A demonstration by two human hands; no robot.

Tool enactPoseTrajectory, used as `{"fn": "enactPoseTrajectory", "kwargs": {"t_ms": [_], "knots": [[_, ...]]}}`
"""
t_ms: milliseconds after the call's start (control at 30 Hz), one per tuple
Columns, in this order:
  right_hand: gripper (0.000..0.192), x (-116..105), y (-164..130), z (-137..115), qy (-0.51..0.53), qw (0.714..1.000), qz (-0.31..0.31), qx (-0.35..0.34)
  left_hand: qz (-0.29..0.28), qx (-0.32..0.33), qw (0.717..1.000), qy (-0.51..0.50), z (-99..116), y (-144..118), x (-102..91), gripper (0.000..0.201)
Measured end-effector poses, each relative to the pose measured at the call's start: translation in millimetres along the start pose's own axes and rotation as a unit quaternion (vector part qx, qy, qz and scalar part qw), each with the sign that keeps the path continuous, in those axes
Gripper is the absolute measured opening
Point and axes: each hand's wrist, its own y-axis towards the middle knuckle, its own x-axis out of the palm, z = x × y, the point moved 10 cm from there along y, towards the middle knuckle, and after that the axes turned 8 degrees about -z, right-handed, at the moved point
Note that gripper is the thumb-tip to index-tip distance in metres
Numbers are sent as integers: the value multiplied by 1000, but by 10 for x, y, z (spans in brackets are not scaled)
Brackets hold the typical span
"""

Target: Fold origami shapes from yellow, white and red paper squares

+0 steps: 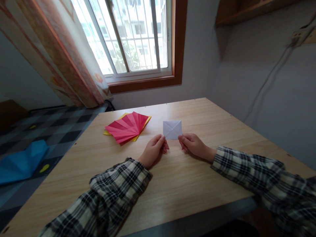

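A small folded white paper point(172, 129) with diagonal creases is held just above the wooden table point(202, 174). My left hand point(154, 149) pinches its lower left corner and my right hand point(194, 144) pinches its lower right corner. Both arms wear plaid sleeves and rest on the table. To the left of the white paper lies a fan of red paper sheets point(128, 126) on top of yellow sheets point(145, 123).
A bed with a dark checked cover point(56, 126) stands to the left, with a folded blue paper point(22, 161) on it. Behind are a barred window point(133, 36) and a curtain point(56, 56). A grey wall point(271, 89) with a cable borders the table's right side.
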Motion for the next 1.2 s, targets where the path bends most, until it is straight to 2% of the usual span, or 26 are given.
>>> {"fn": "enactPoseTrajectory", "kwargs": {"t_ms": [200,333,467,533,600,767,900,1000,1200], "knots": [[54,10,-4,-33,53,998,-8,-19,27,-14,997,-67,-96,16,-88,36],[24,-86,22,-72,64,994,35,-84,27,-34,993,-110,-141,27,-116,31],[63,-173,39,-1,37,992,73,-100,8,-35,993,-116,-129,30,-91,28],[68,-223,5,-64,-15,988,99,-117,-12,-43,991,-123,-136,28,-55,28],[59,-225,-43,-203,-79,980,109,-148,-35,-57,990,-128,-150,27,-15,28],[17,-129,-119,-476,-179,958,84,-206,-75,-72,986,-132,-179,53,29,31],[7,-150,-134,-565,-195,948,97,-233,-103,-63,988,-98,-157,54,87,33],[11,-160,-106,-538,-186,955,97,-211,-111,-50,991,-56,-70,16,150,28],[25,-67,-45,-318,-92,988,44,-115,-74,-35,996,-29,27,-5,150,17]]}}
